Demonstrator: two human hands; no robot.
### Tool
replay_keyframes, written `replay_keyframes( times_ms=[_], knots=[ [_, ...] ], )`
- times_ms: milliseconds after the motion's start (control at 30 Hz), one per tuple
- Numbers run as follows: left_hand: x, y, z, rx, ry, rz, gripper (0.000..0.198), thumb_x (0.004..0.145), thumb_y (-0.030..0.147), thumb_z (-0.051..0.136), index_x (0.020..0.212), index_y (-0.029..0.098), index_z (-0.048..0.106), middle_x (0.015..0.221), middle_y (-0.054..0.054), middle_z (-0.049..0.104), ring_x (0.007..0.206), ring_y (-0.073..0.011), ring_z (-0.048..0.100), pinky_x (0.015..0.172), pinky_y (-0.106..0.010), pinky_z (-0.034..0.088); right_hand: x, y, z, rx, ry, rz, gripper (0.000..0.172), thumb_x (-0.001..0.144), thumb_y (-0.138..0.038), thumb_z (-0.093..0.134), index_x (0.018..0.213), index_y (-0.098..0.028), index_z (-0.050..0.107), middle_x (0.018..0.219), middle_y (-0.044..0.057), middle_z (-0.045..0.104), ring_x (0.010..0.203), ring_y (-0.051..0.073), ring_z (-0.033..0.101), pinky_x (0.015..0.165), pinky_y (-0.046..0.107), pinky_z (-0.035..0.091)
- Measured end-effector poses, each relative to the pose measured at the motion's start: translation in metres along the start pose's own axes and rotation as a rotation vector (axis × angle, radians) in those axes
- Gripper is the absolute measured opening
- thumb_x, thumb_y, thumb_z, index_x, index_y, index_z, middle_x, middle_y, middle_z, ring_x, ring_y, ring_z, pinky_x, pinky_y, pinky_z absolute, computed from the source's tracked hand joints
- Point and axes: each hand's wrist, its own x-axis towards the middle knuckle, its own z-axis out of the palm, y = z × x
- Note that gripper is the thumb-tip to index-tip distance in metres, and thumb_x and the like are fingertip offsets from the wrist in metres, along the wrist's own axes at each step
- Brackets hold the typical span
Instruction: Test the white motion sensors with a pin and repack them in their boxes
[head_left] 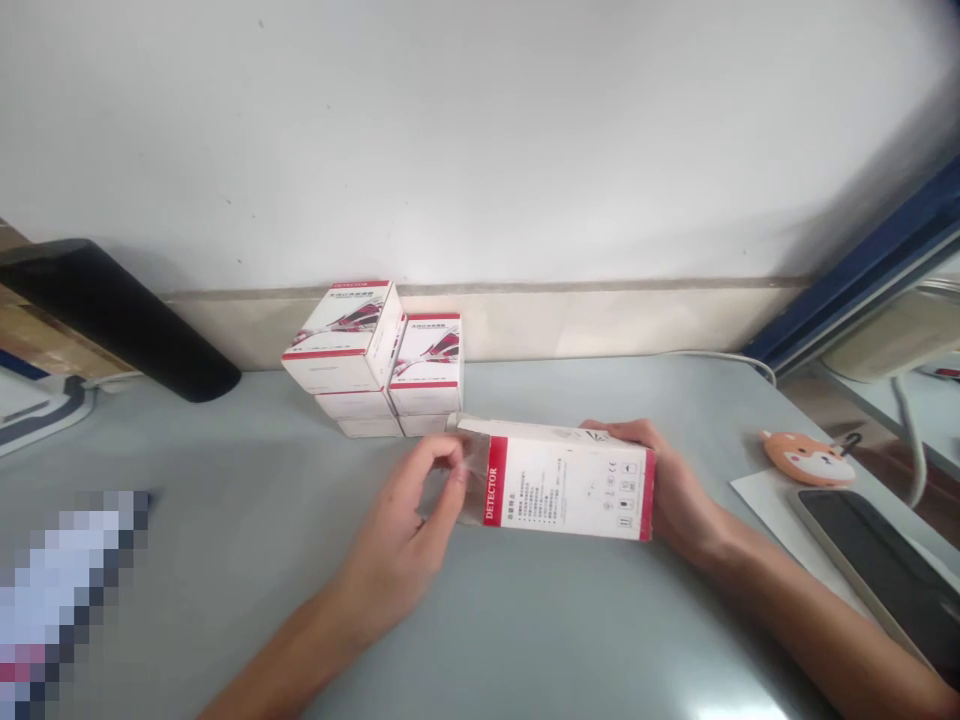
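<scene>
A white and red cardboard box (574, 490) marked DETECTOR lies level above the table in front of me. My right hand (660, 480) is closed round its right end, with most of the fingers hidden behind it. At the box's open left end, my left hand (427, 505) pinches thumb and fingertips together on thin clear plastic (475, 470), which shows at the opening. What else is inside the box is hidden. Just behind stand several similar boxes, with one white and red box (345, 335) on top and another box (427, 360) to its right.
A black cylinder (127, 320) leans at the back left. On the right are an orange dog-faced case (808, 458), white paper (757, 492) and a dark phone (877, 570). A pixelated patch covers the lower left. The wall bounds the grey table (525, 630).
</scene>
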Motion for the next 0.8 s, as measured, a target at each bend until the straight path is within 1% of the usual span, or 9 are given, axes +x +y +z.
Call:
replay_keyframes(
  times_ms=[100,200,267,300,400,533,667,733,800],
  knots=[
    [0.001,-0.002,-0.002,-0.097,0.076,-0.065,0.025,0.103,0.049,0.053,0.091,0.026,0.052,0.089,0.001,0.062,0.068,-0.0155,0.048,0.056,-0.025,0.035,-0.001,-0.005,-0.001,0.004,0.011,0.001,0.042,0.091,-0.062,0.056,0.083,-0.021,0.054,0.076,-0.001,0.053,0.067,0.015,0.046,0.062,0.028,0.035],
    [0.006,-0.004,-0.005,-0.191,0.208,-0.125,0.022,0.101,0.047,0.057,0.092,0.027,0.055,0.077,0.003,0.056,0.064,-0.0155,0.046,0.057,-0.026,0.036,-0.001,-0.012,-0.002,0.025,0.050,-0.024,0.040,0.089,-0.059,0.058,0.077,-0.021,0.051,0.071,-0.002,0.048,0.064,0.014,0.042,0.061,0.027,0.034],
    [0.010,-0.006,-0.005,-0.295,0.291,-0.175,0.018,0.100,0.045,0.058,0.096,0.027,0.058,0.078,0.004,0.057,0.068,-0.0158,0.051,0.063,-0.026,0.041,0.000,-0.016,-0.004,0.048,0.073,-0.040,0.039,0.087,-0.056,0.060,0.073,-0.021,0.048,0.068,-0.003,0.044,0.061,0.013,0.039,0.059,0.027,0.034],
    [0.012,-0.007,-0.004,-0.375,0.305,-0.199,0.016,0.100,0.044,0.059,0.098,0.027,0.058,0.083,0.003,0.061,0.073,-0.0162,0.055,0.068,-0.027,0.044,0.000,-0.017,-0.005,0.058,0.080,-0.038,0.039,0.086,-0.055,0.061,0.071,-0.021,0.047,0.067,-0.003,0.043,0.060,0.013,0.038,0.058,0.027,0.033],
    [0.017,-0.007,0.000,-0.649,0.269,-0.244,0.014,0.098,0.040,0.061,0.100,0.026,0.057,0.101,0.000,0.070,0.093,-0.0190,0.065,0.081,-0.031,0.051,0.000,-0.019,-0.007,0.090,0.100,-0.007,0.039,0.083,-0.054,0.064,0.070,-0.022,0.046,0.066,-0.003,0.042,0.058,0.012,0.038,0.055,0.026,0.033],
    [0.021,-0.004,-0.003,-0.860,0.239,-0.300,0.012,0.093,0.032,0.062,0.100,0.023,0.058,0.108,-0.003,0.071,0.098,-0.0209,0.066,0.076,-0.032,0.054,0.000,-0.020,-0.007,0.159,0.150,0.020,0.039,0.078,-0.052,0.070,0.069,-0.022,0.046,0.064,-0.002,0.043,0.057,0.013,0.039,0.054,0.026,0.035],
    [0.022,0.004,-0.013,-0.942,0.143,-0.350,0.018,0.093,0.034,0.063,0.106,0.022,0.059,0.115,-0.007,0.071,0.104,-0.0235,0.067,0.080,-0.036,0.055,0.000,-0.021,-0.008,0.210,0.191,0.041,0.035,0.076,-0.049,0.071,0.069,-0.022,0.050,0.063,-0.001,0.047,0.056,0.013,0.040,0.053,0.026,0.036],
    [0.021,0.006,-0.015,-0.924,0.126,-0.369,0.025,0.090,0.033,0.071,0.108,0.024,0.056,0.117,-0.006,0.070,0.103,-0.0231,0.068,0.082,-0.036,0.055,-0.001,-0.022,-0.008,0.222,0.186,0.050,0.035,0.076,-0.047,0.071,0.067,-0.022,0.048,0.061,-0.002,0.046,0.055,0.013,0.040,0.052,0.026,0.036],
    [0.019,0.007,-0.015,-0.920,0.117,-0.395,0.035,0.086,0.030,0.079,0.109,0.027,0.053,0.118,-0.004,0.070,0.098,-0.0209,0.069,0.077,-0.034,0.055,-0.002,-0.024,-0.008,0.204,0.169,0.047,0.038,0.074,-0.048,0.072,0.065,-0.023,0.045,0.059,-0.002,0.046,0.053,0.013,0.041,0.051,0.026,0.035]
  ],
)
